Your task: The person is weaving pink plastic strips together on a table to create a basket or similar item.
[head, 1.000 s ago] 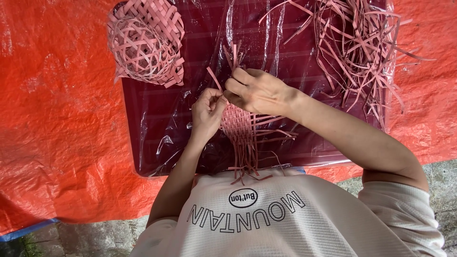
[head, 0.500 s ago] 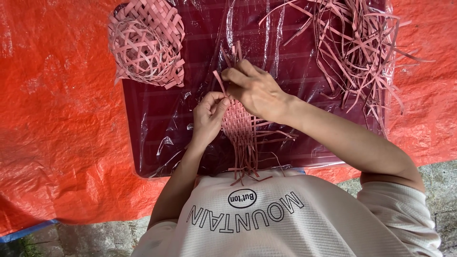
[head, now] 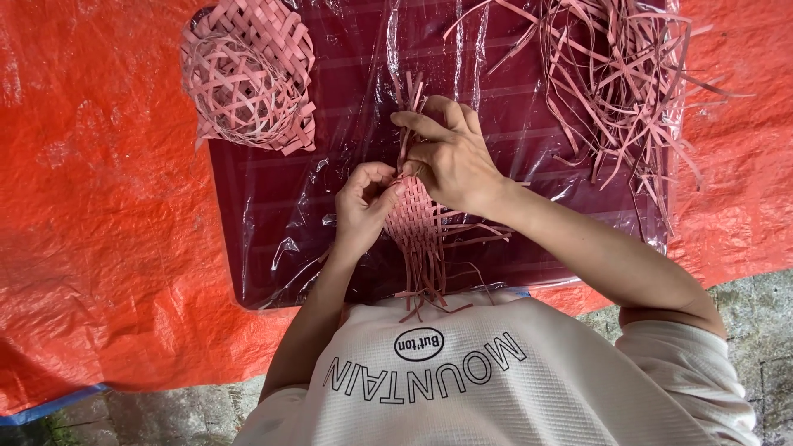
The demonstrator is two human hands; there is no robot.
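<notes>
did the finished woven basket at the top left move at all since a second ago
No. The woven basket sits at the same top-left corner of the dark red board as before; only the hands shifted.

Bare plastic-covered board (head: 273,223) is lying open left of the left hand (head: 362,206), giving free passage there. At the far left, woven baskets (head: 248,74) are blocking the corner. At the far right, a heap of loose pink strips (head: 615,83) is crowding the way. The woven mat (head: 417,227) is trailing strip ends toward the near edge, between both hands.
</notes>
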